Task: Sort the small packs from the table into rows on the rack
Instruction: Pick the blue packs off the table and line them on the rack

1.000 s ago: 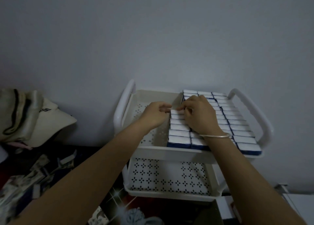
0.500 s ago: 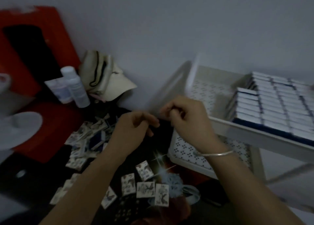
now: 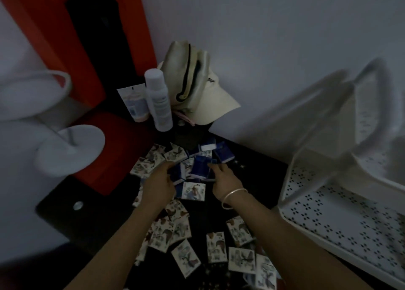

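Observation:
Small packs lie scattered on the dark table (image 3: 252,171): blue ones (image 3: 200,168) in a heap at the back, white patterned ones (image 3: 215,247) nearer me. My left hand (image 3: 158,183) reaches into the blue heap, thumb and fingers curled round a blue pack (image 3: 178,175). My right hand (image 3: 223,179), with a bangle on the wrist, lies beside it, fingers stretched onto the blue packs. The white rack (image 3: 341,215) stands at the right, blurred; its perforated lower shelf shows.
A beige cap (image 3: 197,88), a white bottle (image 3: 158,101) and a tube (image 3: 133,103) stand at the back of the table by the wall. A red object (image 3: 114,149) and a white rounded object (image 3: 70,149) sit at the left.
My view has swung left and down from the rack to the table. Both hands left the rows on the rack's top tray and moved down onto the heap of blue packs.

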`<state>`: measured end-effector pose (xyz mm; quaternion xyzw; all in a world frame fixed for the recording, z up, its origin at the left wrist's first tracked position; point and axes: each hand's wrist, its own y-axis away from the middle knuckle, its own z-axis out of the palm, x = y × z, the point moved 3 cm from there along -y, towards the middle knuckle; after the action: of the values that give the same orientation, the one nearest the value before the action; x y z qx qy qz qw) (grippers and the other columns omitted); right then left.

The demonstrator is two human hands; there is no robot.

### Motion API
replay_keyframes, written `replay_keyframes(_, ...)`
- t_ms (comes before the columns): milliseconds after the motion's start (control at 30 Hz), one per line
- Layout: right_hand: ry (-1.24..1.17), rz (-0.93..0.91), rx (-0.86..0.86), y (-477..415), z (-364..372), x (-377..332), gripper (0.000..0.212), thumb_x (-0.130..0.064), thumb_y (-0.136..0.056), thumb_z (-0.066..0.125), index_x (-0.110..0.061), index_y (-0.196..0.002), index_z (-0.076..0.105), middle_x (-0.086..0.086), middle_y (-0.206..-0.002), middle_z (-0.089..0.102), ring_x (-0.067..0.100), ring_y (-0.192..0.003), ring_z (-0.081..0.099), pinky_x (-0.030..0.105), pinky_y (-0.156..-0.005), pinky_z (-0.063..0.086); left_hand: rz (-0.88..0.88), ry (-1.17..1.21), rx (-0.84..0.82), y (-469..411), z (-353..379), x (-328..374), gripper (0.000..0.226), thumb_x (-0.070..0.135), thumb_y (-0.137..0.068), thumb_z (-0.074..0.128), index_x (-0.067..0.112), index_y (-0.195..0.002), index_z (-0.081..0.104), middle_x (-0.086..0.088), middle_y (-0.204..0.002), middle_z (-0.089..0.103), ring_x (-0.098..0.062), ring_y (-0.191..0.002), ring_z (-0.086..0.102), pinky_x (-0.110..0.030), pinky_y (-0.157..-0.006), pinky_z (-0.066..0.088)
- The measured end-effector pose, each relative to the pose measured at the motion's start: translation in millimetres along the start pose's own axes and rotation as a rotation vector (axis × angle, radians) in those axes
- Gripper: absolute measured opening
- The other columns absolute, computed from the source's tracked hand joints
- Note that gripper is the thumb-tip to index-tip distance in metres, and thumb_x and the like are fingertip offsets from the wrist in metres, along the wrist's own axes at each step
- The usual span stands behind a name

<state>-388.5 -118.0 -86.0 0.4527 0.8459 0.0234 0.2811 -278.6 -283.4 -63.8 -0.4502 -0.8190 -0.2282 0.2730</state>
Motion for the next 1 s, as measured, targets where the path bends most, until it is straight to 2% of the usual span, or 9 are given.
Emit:
replay_keyframes(100,-0.201,0.176,0.101,-30.4,4.7,-6.6,0.053,-0.016,-0.093,0.05,-0.015,-0.143,0.035,0.017,-0.144,0.033,0.037,-0.119,0.048,0.036,-0.095,0.042,0.062,-0.052,-0.048,-16.7,1.6,-2.6,0.05,-0.004,-0.089,0.049,0.008,-0.138,0.047,-0.019,-0.122,0.061,-0.035,-0.102,0.06,-0.036,-0.086,0.047)
replay_keyframes(167,-0.247,0.253,0.144,-48.8,7.3,-12.1,0.053,-0.021,-0.092,0.054,-0.014,-0.141,0.035,0.016,-0.143,0.034,0.036,-0.117,0.05,0.036,-0.092,0.044,0.05,-0.107,-0.106,-28.0,5.2,-12.2,0.054,0.006,-0.088,0.057,0.011,-0.141,0.044,-0.017,-0.126,0.06,-0.033,-0.108,0.059,-0.038,-0.091,0.048)
replay_keyframes(233,-0.185,0.261,0.122,-61.6,12.5,-15.0,0.064,-0.023,-0.089,0.061,-0.015,-0.144,0.029,0.015,-0.144,0.032,0.035,-0.121,0.048,0.038,-0.093,0.044,0.062,-0.181,-0.153,-36.4,9.8,-21.5,0.059,0.025,-0.086,0.067,0.016,-0.14,0.044,-0.009,-0.133,0.055,-0.028,-0.115,0.056,-0.037,-0.09,0.05)
replay_keyframes(333,-0.003,0.215,0.057,-72.7,21.8,-14.7,0.077,-0.017,-0.085,0.065,-0.019,-0.148,0.021,0.014,-0.147,0.031,0.032,-0.13,0.039,0.04,-0.097,0.043,0.117,-0.301,-0.128,-43.3,14.9,-27.5,0.067,0.048,-0.083,0.066,0.02,-0.14,0.042,-0.004,-0.134,0.052,-0.025,-0.114,0.057,-0.035,-0.084,0.052)
replay_keyframes(567,0.097,0.191,0.106,-69.4,17.0,-10.4,0.081,-0.024,-0.078,0.073,-0.014,-0.144,0.028,0.016,-0.141,0.028,0.034,-0.122,0.044,0.036,-0.095,0.043,0.126,-0.437,-0.036,-46.8,21.5,-28.5,0.071,0.047,-0.076,0.074,0.022,-0.136,0.045,-0.004,-0.132,0.051,-0.023,-0.113,0.056,-0.032,-0.083,0.05)
replay_keyframes(667,-0.059,0.225,0.09,-61.1,1.8,-2.3,0.075,-0.027,-0.076,0.075,-0.01,-0.138,0.036,0.014,-0.139,0.032,0.035,-0.117,0.05,0.036,-0.091,0.045,0.178,-0.361,0.072,-37.2,11.9,-16.6,0.072,0.04,-0.068,0.081,0.016,-0.13,0.054,-0.01,-0.124,0.057,-0.03,-0.114,0.052,-0.036,-0.086,0.046)
replay_keyframes(767,-0.213,0.215,0.127,-46.9,-24.5,0.1,0.055,-0.024,-0.079,0.069,-0.011,-0.127,0.046,0.012,-0.126,0.054,0.033,-0.112,0.056,0.031,-0.086,0.044,0.21,-0.221,0.127,-21.0,-0.9,-2.7,0.068,0.035,-0.067,0.082,0.016,-0.126,0.055,-0.009,-0.119,0.057,-0.028,-0.113,0.048,-0.038,-0.09,0.044)
replay_keyframes(900,-0.335,0.121,0.201,-6.6,-66.6,-7.1,0.039,-0.019,-0.086,0.061,-0.009,-0.121,0.05,0.012,-0.112,0.062,0.028,-0.103,0.06,0.024,-0.076,0.04,0.151,0.226,0.024,7.7,-15.3,32.0,0.057,0.025,-0.077,0.077,0.019,-0.126,0.048,0.005,-0.117,0.055,-0.01,-0.105,0.054,-0.027,-0.087,0.048)
replay_keyframes(1000,-0.463,0.003,0.268,35.4,-97.3,-15.2,0.033,-0.013,-0.085,0.061,-0.011,-0.118,0.054,0.006,-0.107,0.062,0.02,-0.097,0.059,0.025,-0.08,0.044,0.088,0.467,-0.101,30.8,-21.0,57.5,0.042,0.02,-0.085,0.07,0.022,-0.123,0.052,0.006,-0.113,0.062,-0.011,-0.104,0.061,-0.029,-0.087,0.052)
